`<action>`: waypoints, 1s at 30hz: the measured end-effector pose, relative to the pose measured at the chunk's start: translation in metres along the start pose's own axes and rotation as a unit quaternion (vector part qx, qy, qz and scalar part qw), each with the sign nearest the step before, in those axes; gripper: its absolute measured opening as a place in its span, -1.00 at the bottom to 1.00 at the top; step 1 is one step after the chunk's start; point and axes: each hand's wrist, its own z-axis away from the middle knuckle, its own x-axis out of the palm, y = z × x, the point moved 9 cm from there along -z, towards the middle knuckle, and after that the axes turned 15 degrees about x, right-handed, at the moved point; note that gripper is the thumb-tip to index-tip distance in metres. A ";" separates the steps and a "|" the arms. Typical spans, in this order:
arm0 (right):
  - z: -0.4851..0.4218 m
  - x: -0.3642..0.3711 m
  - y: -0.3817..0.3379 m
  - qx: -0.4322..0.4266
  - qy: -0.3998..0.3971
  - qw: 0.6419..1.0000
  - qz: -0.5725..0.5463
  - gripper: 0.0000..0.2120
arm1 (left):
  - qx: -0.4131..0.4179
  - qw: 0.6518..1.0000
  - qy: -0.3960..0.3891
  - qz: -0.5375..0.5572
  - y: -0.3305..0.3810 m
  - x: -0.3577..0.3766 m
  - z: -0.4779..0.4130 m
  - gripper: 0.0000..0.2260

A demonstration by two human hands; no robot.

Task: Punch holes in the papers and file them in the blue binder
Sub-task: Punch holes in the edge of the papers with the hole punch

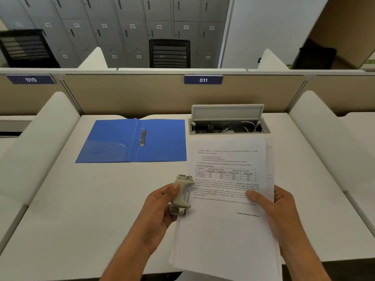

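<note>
My left hand [162, 205] grips a beige hole punch [182, 194] and holds it against the left edge of a stack of printed papers [225, 199]. The stack is held up over the desk by my right hand [269, 201], thumb on top of the right edge. The blue binder [113, 142] lies open and flat at the far left-centre of the desk. Its metal rings [142, 137] look shut, with no sheets on them.
A cable box [229, 126] with its lid raised is sunk into the white desk [71, 199] behind the papers. A beige partition [132, 94] labelled 011 closes the back. White side dividers flank the desk. Chairs and grey lockers stand beyond.
</note>
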 end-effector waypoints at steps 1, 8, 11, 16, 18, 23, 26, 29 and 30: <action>0.000 0.000 0.001 0.001 0.000 1.000 0.000 -0.77 | 0.001 1.000 0.001 0.000 0.000 -0.001 0.000 -0.67; 0.001 -0.002 0.004 0.002 0.006 1.000 -0.003 -0.78 | -0.006 1.000 0.005 0.006 -0.001 -0.005 0.001 -0.68; 0.001 -0.001 0.004 0.000 0.004 1.000 -0.001 -0.78 | -0.004 1.000 0.006 0.007 0.000 -0.004 0.001 -0.66; 0.001 -0.001 0.005 -0.002 0.003 1.000 -0.004 -0.78 | 0.000 1.000 0.004 0.010 0.003 -0.002 0.002 -0.66; 0.002 -0.001 0.005 -0.002 0.001 1.000 -0.002 -0.78 | -0.001 1.000 0.006 0.016 0.002 -0.003 0.002 -0.66; 0.001 0.000 0.007 0.002 0.000 1.000 0.000 -0.78 | 0.010 1.000 0.009 0.020 0.006 -0.002 0.002 -0.69; 0.001 0.001 0.007 0.000 0.000 1.000 -0.002 -0.78 | 0.014 1.000 0.016 0.011 0.006 -0.004 0.001 -0.70; 0.001 0.002 0.007 0.000 0.002 1.000 0.000 -0.77 | 0.012 1.000 0.028 0.006 0.003 -0.006 0.001 -0.72; 0.001 0.002 0.007 0.000 0.002 1.000 0.001 -0.77 | 0.011 0.999 0.032 0.006 0.003 -0.007 0.001 -0.71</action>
